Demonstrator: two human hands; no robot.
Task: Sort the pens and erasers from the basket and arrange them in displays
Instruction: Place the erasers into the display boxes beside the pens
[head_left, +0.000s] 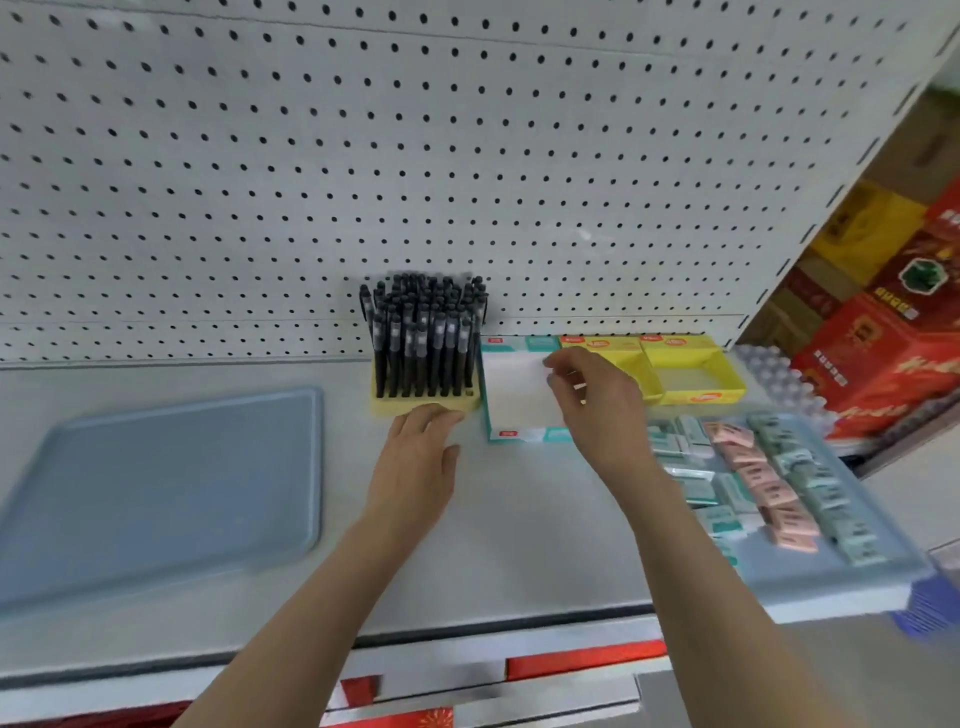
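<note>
In the yellow block holder (470, 404): black pens (426, 338), upright, long axes vertical. Left grip (415, 457), released, fingers flat, touches its front edge. Right grip (592, 400), right of it: hold unclear through blur.

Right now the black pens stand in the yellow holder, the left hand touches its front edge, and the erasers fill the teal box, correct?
Not quite: in the head view the teal box shows only a bare white floor, and the erasers lie on the blue tray to its right. The black pens do stand in the yellow holder, with the left hand touching its front edge.
</note>
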